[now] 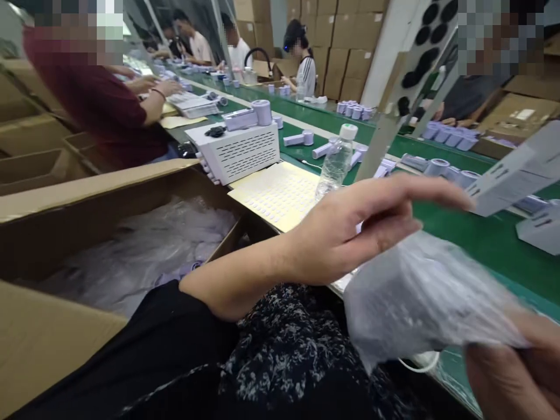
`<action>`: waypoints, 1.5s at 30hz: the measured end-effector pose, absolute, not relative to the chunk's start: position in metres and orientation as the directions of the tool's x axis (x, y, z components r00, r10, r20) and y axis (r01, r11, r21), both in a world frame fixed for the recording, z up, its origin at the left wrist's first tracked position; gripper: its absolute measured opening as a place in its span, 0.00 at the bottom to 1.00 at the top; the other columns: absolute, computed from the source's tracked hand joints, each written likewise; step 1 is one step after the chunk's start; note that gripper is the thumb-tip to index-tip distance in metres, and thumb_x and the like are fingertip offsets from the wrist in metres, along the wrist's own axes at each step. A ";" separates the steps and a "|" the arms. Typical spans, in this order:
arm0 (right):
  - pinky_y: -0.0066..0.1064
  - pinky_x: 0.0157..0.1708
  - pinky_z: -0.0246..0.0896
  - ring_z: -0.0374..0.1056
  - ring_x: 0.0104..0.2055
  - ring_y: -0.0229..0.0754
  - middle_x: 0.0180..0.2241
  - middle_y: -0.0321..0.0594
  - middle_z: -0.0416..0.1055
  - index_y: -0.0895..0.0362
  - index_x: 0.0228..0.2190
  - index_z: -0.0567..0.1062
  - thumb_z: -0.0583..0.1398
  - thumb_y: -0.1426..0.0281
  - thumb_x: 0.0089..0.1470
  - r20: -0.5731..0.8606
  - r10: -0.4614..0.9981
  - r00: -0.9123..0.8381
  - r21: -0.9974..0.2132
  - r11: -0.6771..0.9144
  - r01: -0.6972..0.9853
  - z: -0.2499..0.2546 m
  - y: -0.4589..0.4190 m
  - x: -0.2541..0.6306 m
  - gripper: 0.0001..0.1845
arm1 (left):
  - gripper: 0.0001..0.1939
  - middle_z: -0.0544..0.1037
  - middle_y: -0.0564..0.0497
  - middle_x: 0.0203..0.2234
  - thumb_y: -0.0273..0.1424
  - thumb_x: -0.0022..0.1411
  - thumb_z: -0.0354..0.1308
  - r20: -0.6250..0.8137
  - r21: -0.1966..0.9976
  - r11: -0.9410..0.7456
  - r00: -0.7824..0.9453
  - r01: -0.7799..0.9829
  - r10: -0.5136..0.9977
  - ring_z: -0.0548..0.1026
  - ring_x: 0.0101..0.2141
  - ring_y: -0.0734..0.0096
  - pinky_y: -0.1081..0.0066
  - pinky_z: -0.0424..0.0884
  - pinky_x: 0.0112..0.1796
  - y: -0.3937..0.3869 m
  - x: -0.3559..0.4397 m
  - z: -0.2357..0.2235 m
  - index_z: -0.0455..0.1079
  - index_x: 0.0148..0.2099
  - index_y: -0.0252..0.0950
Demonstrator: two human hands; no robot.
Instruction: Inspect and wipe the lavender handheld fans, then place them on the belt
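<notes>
My left hand point(367, 224) reaches out to the right over the edge of the green conveyor belt point(481, 239), fingers stretched out and slightly blurred, the fingertips close to a white box point(520, 172) held tilted in the air. Nothing shows in that hand. My right hand point(520, 367) is at the lower right corner, closed on a clear plastic bag point(420, 297) with something pale inside. The bag hangs just under my left hand.
A large open cardboard box point(100, 186) with bagged items stands at my left. On the table are a yellow sticker sheet point(280, 195), a water bottle point(336, 160), a white vented machine point(238, 149) and several lilac handheld fans point(301, 139). Other people work along the belt.
</notes>
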State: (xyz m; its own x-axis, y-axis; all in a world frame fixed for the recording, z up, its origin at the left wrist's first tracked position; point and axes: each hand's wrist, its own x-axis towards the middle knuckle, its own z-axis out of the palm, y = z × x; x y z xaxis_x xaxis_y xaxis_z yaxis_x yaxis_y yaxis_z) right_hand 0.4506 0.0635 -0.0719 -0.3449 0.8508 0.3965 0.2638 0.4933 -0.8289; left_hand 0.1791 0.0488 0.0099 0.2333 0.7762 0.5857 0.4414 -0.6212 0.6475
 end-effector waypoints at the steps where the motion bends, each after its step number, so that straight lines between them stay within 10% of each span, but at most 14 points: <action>1: 0.50 0.47 0.73 0.74 0.50 0.60 0.50 0.41 0.78 0.37 0.47 0.80 0.66 0.60 0.62 0.380 0.832 -0.404 -0.837 0.495 0.234 -0.068 0.061 0.435 0.12 | 0.14 0.75 0.49 0.45 0.34 0.74 0.51 0.562 0.605 -0.638 0.312 0.476 0.766 0.75 0.48 0.66 0.65 0.74 0.51 0.043 0.170 0.008 0.69 0.58 0.41; 6: 0.38 0.38 0.76 0.78 0.42 0.52 0.44 0.40 0.80 0.42 0.49 0.78 0.57 0.65 0.70 0.327 0.494 -0.806 -0.801 0.597 0.040 -0.067 0.057 0.359 0.11 | 0.22 0.74 0.42 0.54 0.36 0.59 0.70 0.266 0.682 -0.482 0.427 0.550 0.864 0.74 0.54 0.59 0.65 0.74 0.53 0.000 0.127 -0.052 0.73 0.54 0.39; 9: 0.37 0.44 0.76 0.78 0.45 0.48 0.46 0.40 0.79 0.42 0.59 0.68 0.58 0.68 0.69 0.288 0.526 -0.800 -0.835 0.547 0.059 -0.075 0.067 0.352 0.19 | 0.07 0.79 0.48 0.37 0.35 0.68 0.57 -0.019 0.602 0.019 -0.009 0.798 1.000 0.78 0.39 0.65 0.67 0.75 0.44 -0.035 0.099 -0.115 0.74 0.41 0.38; 13: 0.30 0.37 0.77 0.78 0.37 0.43 0.40 0.40 0.79 0.44 0.55 0.69 0.58 0.64 0.70 0.225 0.731 -0.645 -0.929 0.360 0.085 -0.078 0.083 0.372 0.14 | 0.08 0.78 0.38 0.48 0.26 0.63 0.53 -0.038 0.307 0.477 -0.490 0.824 0.871 0.73 0.52 0.47 0.50 0.71 0.52 -0.055 0.076 -0.186 0.73 0.41 0.36; 16: 0.30 0.36 0.77 0.77 0.36 0.43 0.39 0.41 0.78 0.47 0.51 0.72 0.60 0.62 0.69 0.197 0.807 -0.557 -0.929 0.336 0.159 -0.079 0.087 0.385 0.11 | 0.12 0.78 0.35 0.49 0.23 0.58 0.55 -0.031 0.324 0.483 -0.501 0.813 0.865 0.72 0.54 0.41 0.45 0.68 0.52 -0.037 0.077 -0.200 0.73 0.44 0.36; 22: 0.35 0.38 0.76 0.76 0.37 0.44 0.40 0.42 0.77 0.51 0.50 0.72 0.59 0.60 0.68 0.098 0.851 -0.515 -0.921 0.273 0.277 -0.096 0.094 0.402 0.12 | 0.16 0.77 0.51 0.27 0.40 0.71 0.45 0.124 0.523 0.323 -0.445 0.789 0.887 0.74 0.30 0.66 0.68 0.69 0.36 0.035 0.097 -0.135 0.70 0.41 0.38; 31: 0.54 0.59 0.62 0.63 0.61 0.61 0.60 0.57 0.64 0.56 0.55 0.67 0.71 0.61 0.44 0.251 0.870 -0.425 -0.923 0.348 0.167 -0.069 0.209 0.295 0.38 | 0.22 0.75 0.37 0.47 0.34 0.64 0.56 0.037 0.605 0.040 -0.079 0.795 0.996 0.75 0.49 0.50 0.53 0.70 0.52 0.095 0.148 -0.134 0.69 0.57 0.31; 37: 0.56 0.64 0.53 0.57 0.66 0.63 0.62 0.62 0.63 0.58 0.65 0.54 0.76 0.60 0.35 0.170 0.884 -0.436 -0.981 0.192 0.007 -0.077 0.258 0.203 0.61 | 0.31 0.75 0.42 0.48 0.44 0.60 0.62 -0.093 0.969 0.123 -0.146 0.215 0.985 0.75 0.49 0.53 0.58 0.70 0.51 0.034 0.096 -0.139 0.66 0.62 0.37; 41: 0.47 0.57 0.64 0.66 0.58 0.56 0.48 0.48 0.73 0.54 0.55 0.65 0.78 0.58 0.30 0.150 0.909 -0.388 -0.985 0.102 -0.143 -0.084 0.244 0.206 0.51 | 0.35 0.78 0.52 0.38 0.47 0.52 0.69 -0.207 0.913 0.250 0.164 -0.321 0.965 0.77 0.30 0.68 0.70 0.70 0.33 -0.012 0.060 -0.159 0.68 0.60 0.44; 45: 0.43 0.40 0.74 0.73 0.44 0.52 0.39 0.43 0.74 0.54 0.42 0.71 0.72 0.41 0.38 -0.022 0.912 -0.410 -0.966 -0.125 -0.226 -0.088 0.197 0.263 0.39 | 0.31 0.80 0.52 0.38 0.39 0.56 0.68 -0.136 0.835 0.281 0.318 -0.472 0.938 0.77 0.26 0.72 0.77 0.67 0.27 -0.032 0.045 -0.176 0.67 0.61 0.50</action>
